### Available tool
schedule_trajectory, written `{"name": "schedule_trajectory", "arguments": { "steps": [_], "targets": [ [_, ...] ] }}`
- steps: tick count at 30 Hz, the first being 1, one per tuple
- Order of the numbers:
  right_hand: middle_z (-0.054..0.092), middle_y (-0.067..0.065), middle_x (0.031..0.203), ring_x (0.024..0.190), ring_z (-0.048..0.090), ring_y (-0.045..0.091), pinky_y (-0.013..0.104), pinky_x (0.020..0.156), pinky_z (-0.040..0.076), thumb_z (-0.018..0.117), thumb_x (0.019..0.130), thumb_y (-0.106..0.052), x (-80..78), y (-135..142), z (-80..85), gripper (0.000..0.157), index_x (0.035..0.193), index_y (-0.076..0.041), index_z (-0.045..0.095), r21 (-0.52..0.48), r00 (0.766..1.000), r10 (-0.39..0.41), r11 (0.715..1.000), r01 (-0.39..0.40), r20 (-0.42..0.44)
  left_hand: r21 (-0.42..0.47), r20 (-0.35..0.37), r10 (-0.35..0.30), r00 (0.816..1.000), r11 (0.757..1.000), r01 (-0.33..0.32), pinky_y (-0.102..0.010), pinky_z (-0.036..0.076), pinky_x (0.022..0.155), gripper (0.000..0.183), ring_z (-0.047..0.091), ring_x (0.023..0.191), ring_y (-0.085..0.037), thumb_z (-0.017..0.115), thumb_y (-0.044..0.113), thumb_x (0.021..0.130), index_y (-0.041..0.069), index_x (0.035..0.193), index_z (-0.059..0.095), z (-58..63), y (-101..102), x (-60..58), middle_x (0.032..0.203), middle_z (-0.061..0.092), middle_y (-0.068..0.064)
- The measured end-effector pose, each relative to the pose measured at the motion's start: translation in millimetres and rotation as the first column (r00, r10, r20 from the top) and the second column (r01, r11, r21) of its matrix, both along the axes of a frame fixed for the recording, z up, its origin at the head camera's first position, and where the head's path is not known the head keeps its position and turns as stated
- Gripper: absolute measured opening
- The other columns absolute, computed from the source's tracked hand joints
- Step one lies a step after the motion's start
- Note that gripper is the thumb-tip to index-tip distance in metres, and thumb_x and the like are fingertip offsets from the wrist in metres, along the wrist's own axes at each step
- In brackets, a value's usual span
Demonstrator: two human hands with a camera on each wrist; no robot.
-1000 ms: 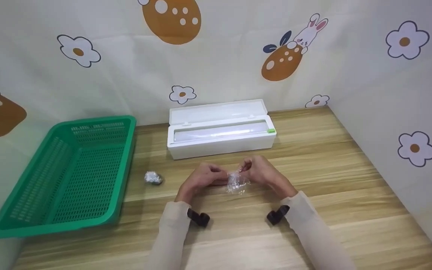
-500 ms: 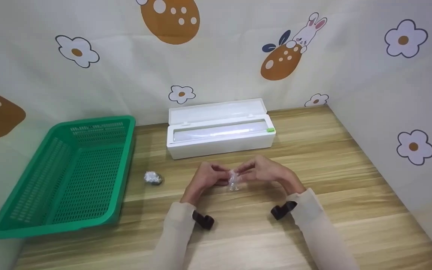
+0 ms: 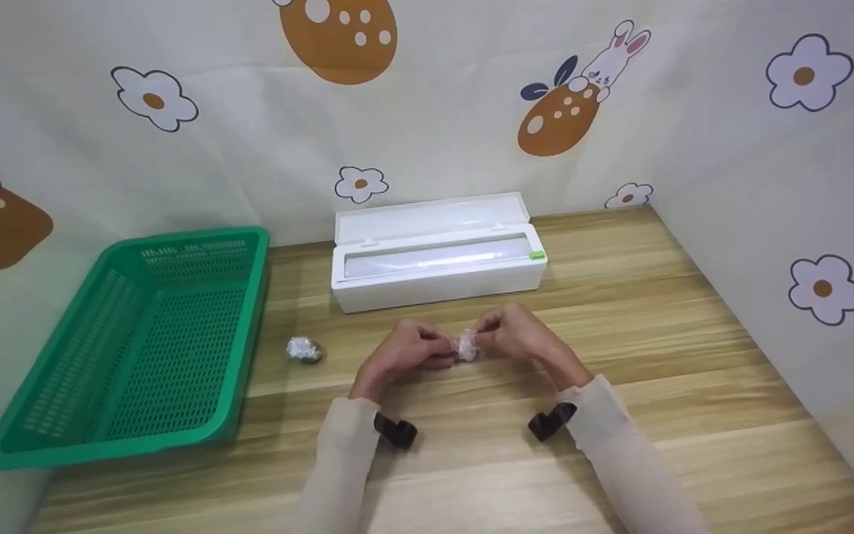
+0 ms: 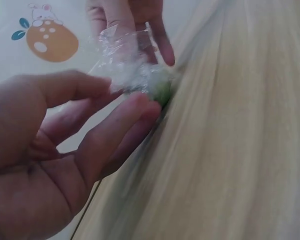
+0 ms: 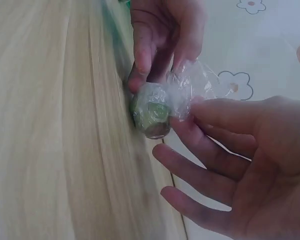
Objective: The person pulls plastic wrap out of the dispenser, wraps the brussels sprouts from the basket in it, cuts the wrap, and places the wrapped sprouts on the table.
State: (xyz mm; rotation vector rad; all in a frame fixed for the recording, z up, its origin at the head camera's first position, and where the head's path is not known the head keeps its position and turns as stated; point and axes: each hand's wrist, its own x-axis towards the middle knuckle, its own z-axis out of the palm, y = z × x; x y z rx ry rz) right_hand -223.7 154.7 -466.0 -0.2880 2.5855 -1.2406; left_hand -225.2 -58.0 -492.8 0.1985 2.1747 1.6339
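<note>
A small round green thing [image 5: 152,115], brownish at one end, is wrapped in cling film [image 5: 190,87] close over the table. My left hand [image 3: 411,347] holds the wrapped thing from the left, its fingertips at the film. My right hand [image 3: 520,337] pinches the gathered film between thumb and forefinger, with its other fingers spread in the right wrist view. Loose film sticks up between the two hands in the left wrist view. A second film-wrapped lump [image 3: 302,349] lies on the table to the left of my hands.
A white cling film dispenser box [image 3: 438,289] stands behind my hands, lid raised, with a roll inside and a green slider [image 3: 537,255] at its right. A green plastic basket [image 3: 245,348] is at the left. Patterned cloth [image 3: 442,126] backs the wooden table [image 3: 694,371].
The film that hung down between my hands is now bunched into a smaller clump. My right hand shifted slightly and came back to the film. Box, basket and second lump stay put.
</note>
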Motion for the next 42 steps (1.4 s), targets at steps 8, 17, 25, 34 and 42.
{"name": "schedule_trajectory", "arguments": {
  "steps": [8, 17, 25, 34, 42],
  "targets": [
    [0.074, 0.007, 0.078, 0.067, 0.058, 0.005, 0.017, 0.062, 0.046, 0.068, 0.08, 0.004, -1.0, -6, -6.0, 0.01, 0.084, -0.002, 0.074, -0.062, 0.998, -0.034, 0.998, 0.031, -0.043, -0.092, -0.201, -0.007, 0.98, 0.996, -0.012, -0.019, 0.051, 0.074, 0.022, 0.066, 0.082, -0.007, 0.087, 0.021, 0.078, 0.005, 0.091, 0.08, -7.4, 2, 1.1, 0.092, 0.079, -0.009],
    [0.077, 0.008, 0.108, 0.108, 0.069, 0.022, 0.039, 0.097, 0.054, 0.082, 0.081, -0.009, 4.4, -5, 6.0, 0.021, 0.102, -0.01, 0.079, 0.056, 0.993, 0.109, 0.993, -0.107, -0.039, -0.002, -0.093, 0.133, 0.987, 0.991, -0.134, -0.019, 0.056, 0.064, 0.015, 0.066, 0.066, -0.005, 0.082, 0.014, 0.08, 0.0, 0.08, 0.077, -6.4, 7, 4.3, 0.073, 0.073, 0.0],
    [0.079, 0.008, 0.091, 0.091, 0.068, 0.018, 0.029, 0.08, 0.056, 0.076, 0.08, 0.003, 5.8, -9, 1.8, 0.012, 0.088, -0.006, 0.08, 0.052, 0.991, 0.089, 0.995, -0.084, -0.104, -0.004, -0.042, 0.034, 0.999, 0.999, -0.034, -0.021, 0.059, 0.069, 0.014, 0.07, 0.076, -0.008, 0.075, 0.013, 0.086, 0.0, 0.091, 0.079, -2.6, 1, 2.7, 0.087, 0.075, -0.003],
    [0.078, 0.007, 0.086, 0.082, 0.066, 0.013, 0.025, 0.077, 0.052, 0.075, 0.078, 0.006, 7.9, -14, -1.2, 0.013, 0.081, -0.006, 0.079, 0.021, 0.995, 0.026, 1.0, -0.024, -0.096, 0.022, 0.044, -0.033, 0.998, 0.999, 0.032, -0.025, 0.061, 0.072, 0.024, 0.073, 0.076, -0.01, 0.08, 0.024, 0.086, 0.002, 0.095, 0.078, -4.0, -1, 1.8, 0.089, 0.078, -0.008],
    [0.078, 0.007, 0.103, 0.103, 0.065, 0.018, 0.027, 0.084, 0.05, 0.066, 0.087, 0.004, 6.2, -12, 2.9, 0.02, 0.092, -0.01, 0.081, 0.045, 1.0, -0.018, 0.999, 0.018, -0.012, 0.086, 0.132, 0.114, 0.985, 0.988, -0.126, -0.026, 0.061, 0.074, 0.021, 0.076, 0.079, -0.017, 0.08, 0.004, 0.083, -0.005, 0.1, 0.074, -3.5, 8, -0.8, 0.098, 0.075, -0.018]
  ]
}}
